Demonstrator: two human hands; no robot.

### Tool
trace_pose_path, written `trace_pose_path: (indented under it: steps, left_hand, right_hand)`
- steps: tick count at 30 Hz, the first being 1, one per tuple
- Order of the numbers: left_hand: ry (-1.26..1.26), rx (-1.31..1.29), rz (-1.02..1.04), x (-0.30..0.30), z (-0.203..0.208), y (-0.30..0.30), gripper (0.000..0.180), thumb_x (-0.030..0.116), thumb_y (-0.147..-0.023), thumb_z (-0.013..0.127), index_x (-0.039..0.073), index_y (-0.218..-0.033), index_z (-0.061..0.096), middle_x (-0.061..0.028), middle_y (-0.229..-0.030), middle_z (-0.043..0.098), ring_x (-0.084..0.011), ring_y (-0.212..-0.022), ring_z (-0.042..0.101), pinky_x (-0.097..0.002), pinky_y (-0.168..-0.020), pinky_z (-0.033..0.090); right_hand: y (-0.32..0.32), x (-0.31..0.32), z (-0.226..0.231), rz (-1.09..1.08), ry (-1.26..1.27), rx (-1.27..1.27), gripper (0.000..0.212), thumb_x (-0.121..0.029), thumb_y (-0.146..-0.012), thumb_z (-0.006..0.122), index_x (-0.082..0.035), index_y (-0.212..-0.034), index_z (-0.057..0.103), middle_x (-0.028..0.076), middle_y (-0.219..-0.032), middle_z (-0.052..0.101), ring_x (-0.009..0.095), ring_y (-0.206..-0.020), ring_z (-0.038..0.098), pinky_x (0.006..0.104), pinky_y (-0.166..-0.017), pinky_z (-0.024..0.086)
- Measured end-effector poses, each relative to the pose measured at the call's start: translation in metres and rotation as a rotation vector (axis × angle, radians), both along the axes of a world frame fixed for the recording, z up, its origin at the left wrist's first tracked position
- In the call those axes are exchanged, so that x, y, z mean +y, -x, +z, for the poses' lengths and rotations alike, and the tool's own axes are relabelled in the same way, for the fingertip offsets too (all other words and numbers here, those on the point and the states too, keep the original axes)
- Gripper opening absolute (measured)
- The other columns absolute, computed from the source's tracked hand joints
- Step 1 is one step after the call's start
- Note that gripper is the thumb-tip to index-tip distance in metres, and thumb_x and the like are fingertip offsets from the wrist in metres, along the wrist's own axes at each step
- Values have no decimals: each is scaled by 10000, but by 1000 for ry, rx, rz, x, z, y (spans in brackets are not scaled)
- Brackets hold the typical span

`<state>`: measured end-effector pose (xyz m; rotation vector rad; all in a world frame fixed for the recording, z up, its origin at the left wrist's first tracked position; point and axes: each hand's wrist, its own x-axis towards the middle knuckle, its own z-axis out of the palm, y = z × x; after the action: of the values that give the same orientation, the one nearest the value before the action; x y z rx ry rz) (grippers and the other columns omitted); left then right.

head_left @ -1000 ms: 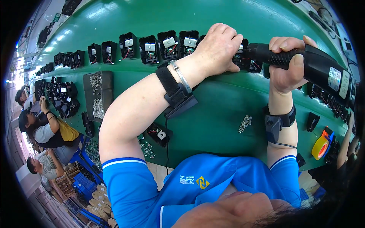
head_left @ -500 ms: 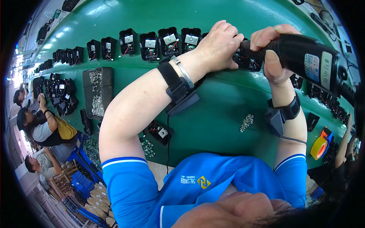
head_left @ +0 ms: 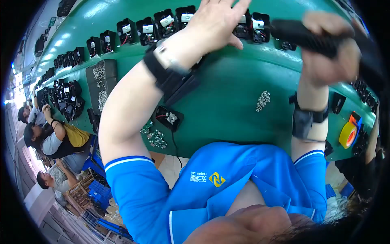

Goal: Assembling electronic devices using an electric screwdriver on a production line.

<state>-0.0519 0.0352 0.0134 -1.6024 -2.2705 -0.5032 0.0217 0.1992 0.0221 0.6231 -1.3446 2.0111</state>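
My right hand [head_left: 331,55], blurred by motion, is wrapped round a black electric screwdriver [head_left: 290,31] held nearly level. Its narrow end points left at an open black plastic housing [head_left: 260,34] with a metal plate inside; whether they touch I cannot tell. My left hand [head_left: 215,22] reaches over the same row with fingers spread and thumb apart, holding nothing. It partly covers neighbouring housings, such as one [head_left: 241,30] just right of the thumb. Further left stand more housings [head_left: 147,31] with metal plates and red wires.
A small pile of screws [head_left: 263,101] lies on the green table [head_left: 227,118]. To the left are a grey bin [head_left: 111,69] of metal parts, a lone housing [head_left: 169,118] and loose small parts [head_left: 156,138]. Yellow tape [head_left: 348,135] sits at right. Other people [head_left: 61,134] work at left.
My left hand has moved off the housing by the screwdriver and opened out. My right hand has drawn right with the screwdriver, now more level. The view has shifted slightly.
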Motion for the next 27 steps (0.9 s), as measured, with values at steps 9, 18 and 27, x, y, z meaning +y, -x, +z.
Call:
trace_pose_path:
  steps: [9,18,27]
  left_hand:
    - [142,-568,-190,22,-32,-111,122,192,-600,606,89,-660,582,-44,-675,494,-214,-735,446,-320,-671,360]
    - [374,-422,-154,44,-35,-123,67,145,-618,561,83,-619,536,-35,-643,458,-199,-687,443,-308,-605,365]
    - [212,-542,-170,31,-34,-100,89,152,-669,536,80,-687,487,-59,-666,511,-212,-655,505,-313,-565,411]
  right_hand:
    - [-111,19,-12,-336,150,-179,423,-320,-714,447,-68,-1043,360,32,-689,457,131,-557,397,273,-518,302]
    - [-123,33,-6,-371,225,-203,414,-308,-707,456,-59,-1031,386,29,-672,434,123,-557,380,266,-525,297]
    - [-121,41,7,-332,216,-161,419,-319,-685,472,-51,-1000,406,41,-668,427,127,-549,379,255,-514,293]
